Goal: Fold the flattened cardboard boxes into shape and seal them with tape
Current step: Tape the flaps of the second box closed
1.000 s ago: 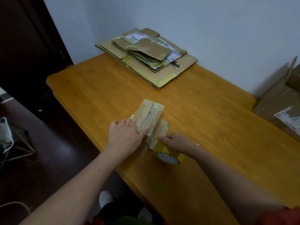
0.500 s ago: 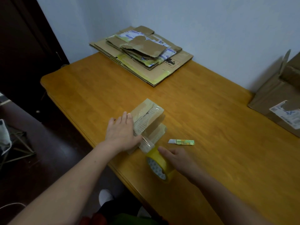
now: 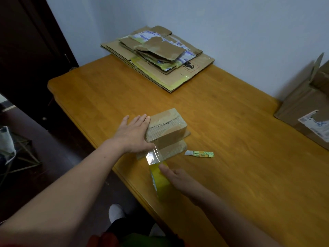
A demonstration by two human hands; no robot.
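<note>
Pressing flat against the left side of the small cardboard box [image 3: 167,129], the left hand [image 3: 132,135] keeps its fingers straight and together. The box sits mid-frame on the wooden table [image 3: 231,166], near the table's front edge. Clear tape covers its top seam and a loose flap lies beneath it. A strip of clear tape [image 3: 153,155] runs from the box's near lower corner down to the yellow tape roll [image 3: 159,180], held on edge just below the box. The right hand [image 3: 178,177] grips that roll, thumb laid over its outer face; the other fingers are hidden behind it. A small cutter [image 3: 199,153] lies just right of the box. A stack of flattened cardboard boxes [image 3: 156,56] lies at top centre against the wall, and an open cardboard box [image 3: 302,111] stands at the right edge.
</note>
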